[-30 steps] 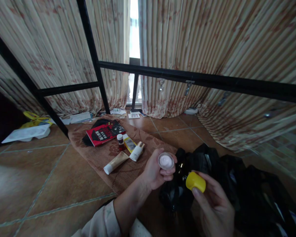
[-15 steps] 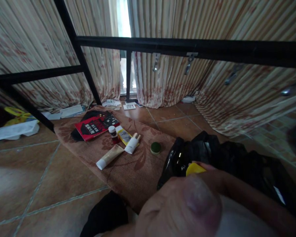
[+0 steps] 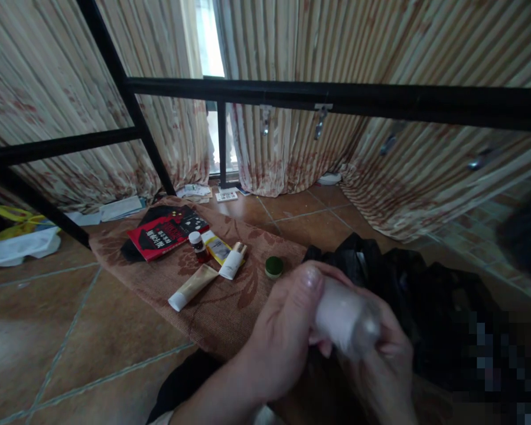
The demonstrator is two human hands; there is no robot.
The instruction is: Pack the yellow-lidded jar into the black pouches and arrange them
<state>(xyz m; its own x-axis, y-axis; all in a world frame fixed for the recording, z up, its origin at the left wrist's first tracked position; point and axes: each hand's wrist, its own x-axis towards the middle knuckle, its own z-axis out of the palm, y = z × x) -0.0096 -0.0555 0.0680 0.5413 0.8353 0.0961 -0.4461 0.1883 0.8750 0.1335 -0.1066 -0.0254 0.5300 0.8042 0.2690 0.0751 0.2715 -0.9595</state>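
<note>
Both my hands are wrapped around a pale, whitish bottle [image 3: 339, 314] with a clear, shiny end, blurred by motion. My left hand [image 3: 280, 330] grips its left end, the thumb lying along the top. From the right side, my right hand [image 3: 393, 354] curls about the shiny end. Just beyond my left hand, a round jar with a green lid [image 3: 274, 267] sits on the brown patterned cloth [image 3: 234, 313]. To its left lie a white tube with a gold cap [image 3: 232, 262], a beige tube [image 3: 193, 288], a yellow-and-white packet [image 3: 216, 247] and a small dark red bottle [image 3: 198, 248].
A red and black book [image 3: 165, 235] lies at the cloth's far left. Beside my right hand spreads a black plastic bag [image 3: 424, 283]. A black metal rail [image 3: 292, 94] crosses ahead, with striped curtains [image 3: 265, 47] behind. Papers [image 3: 122, 208] rest along the floor.
The whitish bottle has come into clear view between my hands. My left hand has drawn back from close to the camera. The yellow piece seen by my fingers no longer shows.
</note>
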